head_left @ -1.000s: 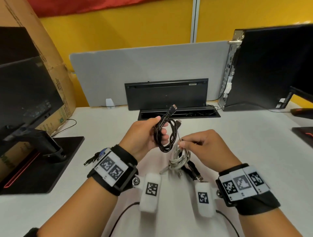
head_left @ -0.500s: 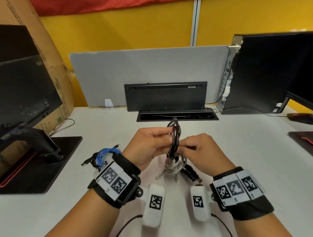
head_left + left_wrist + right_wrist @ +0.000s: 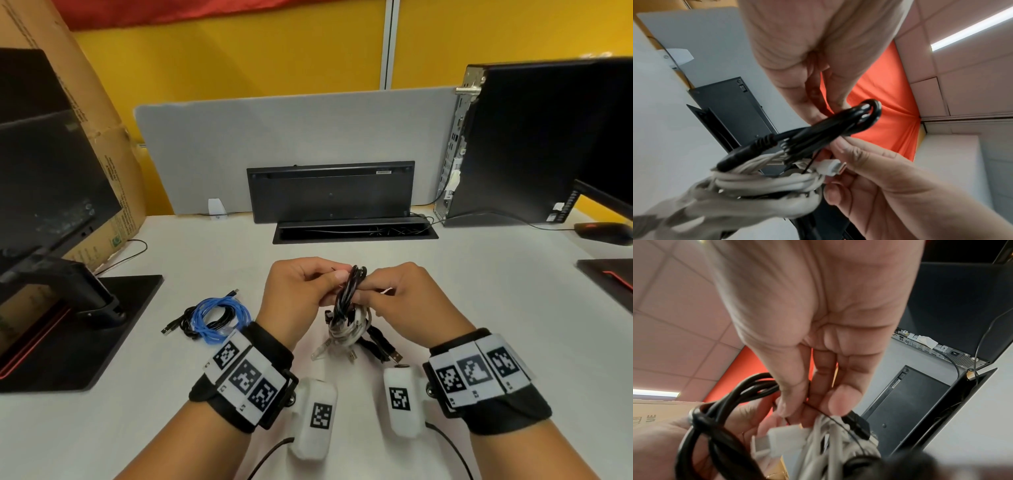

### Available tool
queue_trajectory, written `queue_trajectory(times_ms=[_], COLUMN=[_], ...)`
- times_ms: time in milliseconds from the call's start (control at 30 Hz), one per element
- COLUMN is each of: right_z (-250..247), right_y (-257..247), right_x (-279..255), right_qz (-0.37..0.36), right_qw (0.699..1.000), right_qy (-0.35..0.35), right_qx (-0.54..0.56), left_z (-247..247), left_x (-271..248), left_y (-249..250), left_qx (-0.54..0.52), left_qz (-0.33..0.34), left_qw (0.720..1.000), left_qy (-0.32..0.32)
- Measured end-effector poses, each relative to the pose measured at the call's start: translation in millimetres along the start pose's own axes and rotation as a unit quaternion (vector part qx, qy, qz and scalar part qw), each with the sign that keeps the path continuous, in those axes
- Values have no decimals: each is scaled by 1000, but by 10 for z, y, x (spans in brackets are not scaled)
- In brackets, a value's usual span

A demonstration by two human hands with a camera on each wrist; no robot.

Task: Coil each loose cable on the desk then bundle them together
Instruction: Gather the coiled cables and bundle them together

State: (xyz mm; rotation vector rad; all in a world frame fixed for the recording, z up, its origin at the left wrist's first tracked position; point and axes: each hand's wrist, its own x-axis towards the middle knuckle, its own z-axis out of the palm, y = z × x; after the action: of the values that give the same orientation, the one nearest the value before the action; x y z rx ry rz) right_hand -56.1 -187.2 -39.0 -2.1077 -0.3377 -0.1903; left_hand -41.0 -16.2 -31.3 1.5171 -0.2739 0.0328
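Observation:
A black coiled cable (image 3: 350, 291) stands edge-on between my two hands above the desk. My left hand (image 3: 301, 291) pinches its top from the left, and my right hand (image 3: 400, 298) pinches it from the right together with a thin black tie wire (image 3: 840, 420). Below it hangs a white coiled cable (image 3: 346, 329), its white plug (image 3: 830, 167) beside my right fingers. In the left wrist view the black coil (image 3: 830, 128) lies across the white coil (image 3: 766, 183). A blue and a black coil (image 3: 214, 317) lie on the desk to the left.
A monitor stand (image 3: 78, 305) sits at the left in front of a cardboard box (image 3: 99, 144). At the back are an open cable tray (image 3: 354, 231) and a grey divider (image 3: 294, 137). A computer case (image 3: 534, 144) and a mouse (image 3: 603, 233) are at the right.
The black coil turned from flat-facing to edge-on and came down against the white coil. My right hand rose to meet my left, and both hands closed together on the cables.

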Motion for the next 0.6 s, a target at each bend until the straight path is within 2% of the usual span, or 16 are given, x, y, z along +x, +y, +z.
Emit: queue_trajectory(times_ms=[300, 467, 600], right_z=[-237, -188, -121], right_y=[57, 71, 54], right_x=[-11, 6, 24], right_qz=[35, 29, 5], right_qw=[998, 987, 987], right_qy=[31, 90, 82], right_qx=[51, 126, 135], left_z=[-98, -95, -37], left_x=[9, -4, -11], left_y=[-49, -29, -4], left_qx=[14, 13, 35], left_qz=[14, 17, 43], left_qw=[998, 999, 998], left_qy=[67, 47, 26])
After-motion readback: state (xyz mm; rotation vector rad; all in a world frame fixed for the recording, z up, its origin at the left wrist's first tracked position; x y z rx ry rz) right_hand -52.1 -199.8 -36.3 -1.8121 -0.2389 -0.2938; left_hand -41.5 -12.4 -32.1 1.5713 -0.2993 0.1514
